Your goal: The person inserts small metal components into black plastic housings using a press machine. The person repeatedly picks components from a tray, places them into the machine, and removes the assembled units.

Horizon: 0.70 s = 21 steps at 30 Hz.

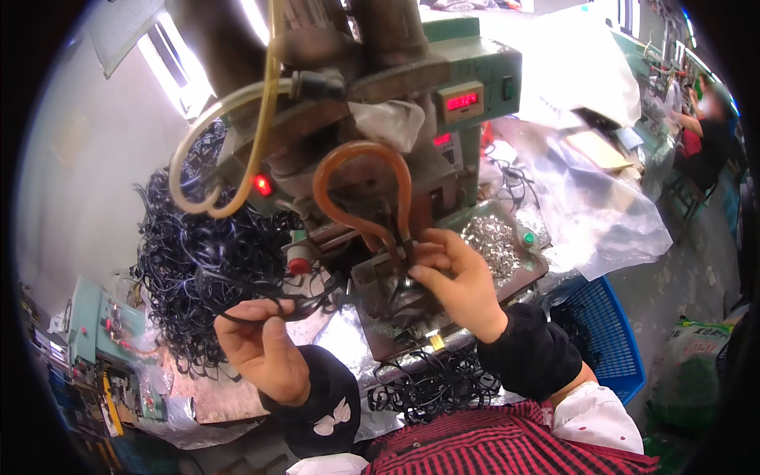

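My left hand [265,352] is raised left of the machine's work plate. Its thumb and fingers close on thin black cables [317,299], which run on toward the press. At the tooling of the green bench press [495,67], my right hand [463,289] has thumb and forefinger pinched together. Whatever lies between those fingertips is too small to make out. Just beside them, an orange-brown hose [322,178] loops down to the tooling. Small shiny metal parts [491,241] lie on the metal work plate [530,277] to the right of that hand.
A large heap of black cables [206,261] fills the bench at left. More coiled cables [435,384] lie near my lap. A red button [298,263] stands left of the tooling. Right are a blue basket [621,348] and plastic sheeting [586,202]. Another person [708,142] sits far right.
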### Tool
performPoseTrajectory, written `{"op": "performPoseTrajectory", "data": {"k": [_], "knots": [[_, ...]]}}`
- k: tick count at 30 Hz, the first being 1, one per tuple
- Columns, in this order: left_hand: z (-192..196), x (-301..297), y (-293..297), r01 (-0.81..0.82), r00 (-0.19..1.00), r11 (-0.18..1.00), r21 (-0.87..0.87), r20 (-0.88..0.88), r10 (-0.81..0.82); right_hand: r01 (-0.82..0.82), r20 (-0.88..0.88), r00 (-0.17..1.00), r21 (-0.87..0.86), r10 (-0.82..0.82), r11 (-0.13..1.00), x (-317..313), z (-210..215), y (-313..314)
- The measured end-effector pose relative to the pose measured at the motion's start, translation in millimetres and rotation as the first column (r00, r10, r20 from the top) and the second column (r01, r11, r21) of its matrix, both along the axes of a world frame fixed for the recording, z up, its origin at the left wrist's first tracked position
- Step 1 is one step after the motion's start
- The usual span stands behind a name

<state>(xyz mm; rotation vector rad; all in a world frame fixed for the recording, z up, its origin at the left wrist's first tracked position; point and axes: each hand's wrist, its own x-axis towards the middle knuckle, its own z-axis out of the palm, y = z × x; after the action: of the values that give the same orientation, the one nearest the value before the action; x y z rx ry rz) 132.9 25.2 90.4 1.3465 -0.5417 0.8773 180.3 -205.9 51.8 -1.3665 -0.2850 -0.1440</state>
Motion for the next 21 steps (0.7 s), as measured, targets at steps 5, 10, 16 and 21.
{"op": "performPoseTrajectory", "data": {"k": [5, 10, 16, 21], "knots": [[23, 16, -22, -0.016, 0.992, 1.0, -0.001, -0.125, 0.015, 0.032, 0.069, 0.997, -0.02, -0.031, 0.999, -16, 9, 8], [11, -7, -58, 0.068, 0.95, 0.996, 0.053, -0.308, -0.049, 0.375, 0.457, 0.882, -0.529, -0.116, 0.761, -3, -1, -30], [13, 5, -79, 0.25, 0.85, 0.964, 0.096, -0.499, -0.17, 0.715, 0.635, 0.689, -0.675, -0.349, 0.182, 28, -88, -104], [14, 5, -82, 0.206, 0.874, 0.962, 0.178, -0.476, -0.099, 0.612, 0.411, 0.78, -0.658, -0.473, 0.438, 40, -83, -109]]}}
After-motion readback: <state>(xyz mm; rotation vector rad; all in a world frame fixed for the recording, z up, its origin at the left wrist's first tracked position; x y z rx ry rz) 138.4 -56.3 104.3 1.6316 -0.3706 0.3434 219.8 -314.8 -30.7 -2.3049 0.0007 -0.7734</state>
